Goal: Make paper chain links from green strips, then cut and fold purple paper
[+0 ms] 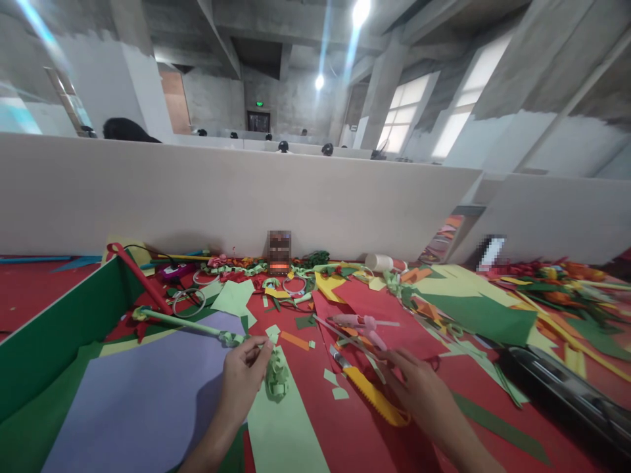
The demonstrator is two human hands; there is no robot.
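Note:
My left hand (246, 368) is closed in a pinch on a small pale green paper piece (273, 334). Just to its right, a curled green paper flower piece (277, 378) lies on a pale green paper strip (290, 427). A green paper-wrapped stem (185, 322) stretches leftward behind the left hand. My right hand (411, 381) is closed around what look like scissors (345, 335), their thin blades pointing away to the left; the grip is mostly hidden. A yellow utility knife (372, 394) lies beside the right fingers. Behind it rests a pink glue gun (357, 322).
A purple sheet (142, 387) covers the left side near a green box wall (73, 328). A black case-like object (562, 387) sits at right. Paper scraps, a white cup (378, 263) and a blurred device (279, 253) line the back, before a white partition (236, 197).

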